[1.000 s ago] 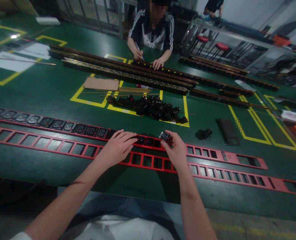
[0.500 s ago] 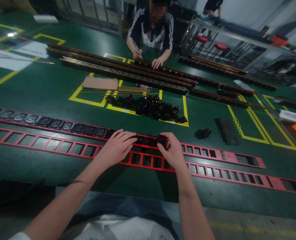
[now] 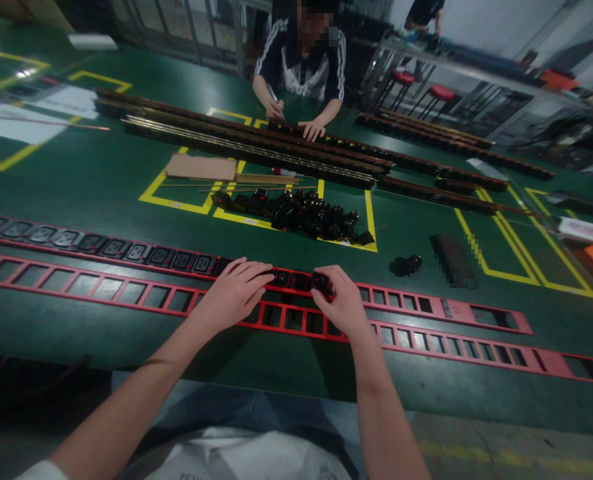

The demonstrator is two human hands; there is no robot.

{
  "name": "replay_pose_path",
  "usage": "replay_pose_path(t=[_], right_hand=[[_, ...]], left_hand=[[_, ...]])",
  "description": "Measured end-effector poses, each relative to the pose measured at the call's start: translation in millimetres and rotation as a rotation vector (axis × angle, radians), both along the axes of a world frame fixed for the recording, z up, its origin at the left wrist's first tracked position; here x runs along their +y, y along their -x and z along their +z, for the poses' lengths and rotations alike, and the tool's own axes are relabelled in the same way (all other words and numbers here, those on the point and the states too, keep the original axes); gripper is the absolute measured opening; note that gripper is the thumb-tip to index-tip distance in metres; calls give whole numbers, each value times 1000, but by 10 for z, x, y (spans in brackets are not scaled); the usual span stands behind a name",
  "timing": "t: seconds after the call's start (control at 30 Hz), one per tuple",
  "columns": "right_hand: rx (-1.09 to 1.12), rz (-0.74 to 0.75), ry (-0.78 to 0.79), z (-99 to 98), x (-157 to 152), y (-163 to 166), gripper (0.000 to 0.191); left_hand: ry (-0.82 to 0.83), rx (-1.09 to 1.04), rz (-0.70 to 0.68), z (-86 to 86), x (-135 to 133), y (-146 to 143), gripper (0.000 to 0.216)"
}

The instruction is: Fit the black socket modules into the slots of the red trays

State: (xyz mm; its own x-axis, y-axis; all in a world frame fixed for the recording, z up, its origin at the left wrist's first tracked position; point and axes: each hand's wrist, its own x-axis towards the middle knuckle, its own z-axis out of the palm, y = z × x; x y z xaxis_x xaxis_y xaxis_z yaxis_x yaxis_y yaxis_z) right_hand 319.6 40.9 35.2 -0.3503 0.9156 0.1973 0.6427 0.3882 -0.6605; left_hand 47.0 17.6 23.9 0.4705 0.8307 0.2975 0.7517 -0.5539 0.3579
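Two long red frames with rows of rectangular cut-outs run across the table: a far frame and a near frame. Black power sockets fill the left part of the far frame. My left hand rests across this frame with its fingers stretched out, covering some slots. Between my hands, small black sockets sit in it. My right hand pinches a black socket at the far frame, just right of those. Its underside is hidden, so I cannot tell how deep it sits.
Beyond the frames lies a pile of black sockets, with a few loose black pieces to its right. Behind are a cardboard piece, thin rods and long dark strips. A co-worker sits across the table, holding a pen.
My right hand has come slightly left and lower with the black socket, which now sits closer against the far frame. My left hand stays in place.
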Motion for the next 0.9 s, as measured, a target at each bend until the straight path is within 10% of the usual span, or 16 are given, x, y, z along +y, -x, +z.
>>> replay_pose_path(t=[0.9], right_hand=[[-64, 50, -74, -6, -4, 31, 34]], left_hand=[[-2, 1, -3, -10, 2, 5, 33]])
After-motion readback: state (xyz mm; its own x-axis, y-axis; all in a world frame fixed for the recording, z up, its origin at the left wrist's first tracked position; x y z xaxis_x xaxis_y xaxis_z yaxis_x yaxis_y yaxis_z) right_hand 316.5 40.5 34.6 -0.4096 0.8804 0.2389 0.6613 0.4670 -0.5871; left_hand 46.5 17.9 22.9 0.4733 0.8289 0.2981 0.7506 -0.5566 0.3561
